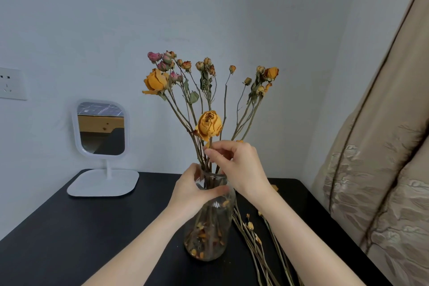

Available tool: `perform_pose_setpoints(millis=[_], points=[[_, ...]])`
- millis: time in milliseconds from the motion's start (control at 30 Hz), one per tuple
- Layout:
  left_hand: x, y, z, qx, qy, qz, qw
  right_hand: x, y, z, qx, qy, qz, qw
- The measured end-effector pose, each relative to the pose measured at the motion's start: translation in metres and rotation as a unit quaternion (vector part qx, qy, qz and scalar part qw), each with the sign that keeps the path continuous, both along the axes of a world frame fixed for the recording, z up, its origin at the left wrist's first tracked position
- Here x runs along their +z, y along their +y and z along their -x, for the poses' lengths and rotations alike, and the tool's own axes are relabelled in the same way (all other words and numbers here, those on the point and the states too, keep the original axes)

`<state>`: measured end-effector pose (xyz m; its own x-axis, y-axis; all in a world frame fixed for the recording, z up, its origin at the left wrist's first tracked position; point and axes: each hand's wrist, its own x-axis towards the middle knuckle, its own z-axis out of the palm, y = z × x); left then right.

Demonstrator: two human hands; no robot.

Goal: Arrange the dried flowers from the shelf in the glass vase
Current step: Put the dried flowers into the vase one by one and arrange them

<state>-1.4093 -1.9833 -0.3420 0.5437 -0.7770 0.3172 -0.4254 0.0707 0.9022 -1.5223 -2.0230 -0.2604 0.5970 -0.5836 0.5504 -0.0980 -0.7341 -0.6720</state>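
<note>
1. Your left hand (195,189) grips the vase (210,223) neck, centre frame on the worktop (92,227); loosen and it tips.
2. Your right hand (239,165) pinches a yellow rose (209,125) stem: brittle, push hard and it snaps.
3. Loose stems (257,237) lie lower right, easily swept off.

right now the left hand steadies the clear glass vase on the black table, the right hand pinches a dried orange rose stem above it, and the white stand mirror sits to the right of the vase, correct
Not quite: the head view shows the white stand mirror to the left of the clear glass vase, not the right. The rest holds: left hand on the vase, black table, right hand pinching the dried orange rose stem.
</note>
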Motion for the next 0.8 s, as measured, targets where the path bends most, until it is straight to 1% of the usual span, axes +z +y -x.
perform_pose_setpoints(millis=[167, 267, 333, 533, 600, 667, 733, 800], points=[[0.005, 0.003, -0.011, -0.044, 0.021, -0.023, 0.999, 0.003, 0.000, -0.006, -0.007, 0.011, 0.000, 1.000], [0.007, 0.003, -0.015, -0.059, 0.033, -0.031, 0.997, 0.001, 0.002, -0.011, -0.022, 0.022, 0.026, 0.999], [0.006, 0.003, -0.016, -0.062, 0.034, -0.027, 0.997, -0.001, 0.004, -0.016, -0.030, 0.031, 0.041, 0.998], [0.006, 0.008, -0.010, -0.066, 0.046, -0.007, 0.997, -0.005, 0.010, -0.011, -0.045, 0.025, 0.036, 0.998], [0.004, 0.013, -0.007, -0.042, 0.041, -0.003, 0.998, -0.008, 0.012, 0.000, -0.037, 0.011, 0.034, 0.999], [-0.002, 0.023, -0.003, 0.017, 0.014, 0.017, 1.000, -0.016, 0.012, 0.016, -0.002, 0.008, 0.004, 1.000], [-0.008, 0.038, 0.006, 0.085, -0.023, 0.075, 0.993, -0.027, 0.011, 0.035, 0.033, 0.022, -0.028, 0.999], [-0.015, 0.053, 0.019, 0.114, -0.064, 0.136, 0.982, -0.040, 0.006, 0.053, 0.040, 0.049, -0.042, 0.997]])
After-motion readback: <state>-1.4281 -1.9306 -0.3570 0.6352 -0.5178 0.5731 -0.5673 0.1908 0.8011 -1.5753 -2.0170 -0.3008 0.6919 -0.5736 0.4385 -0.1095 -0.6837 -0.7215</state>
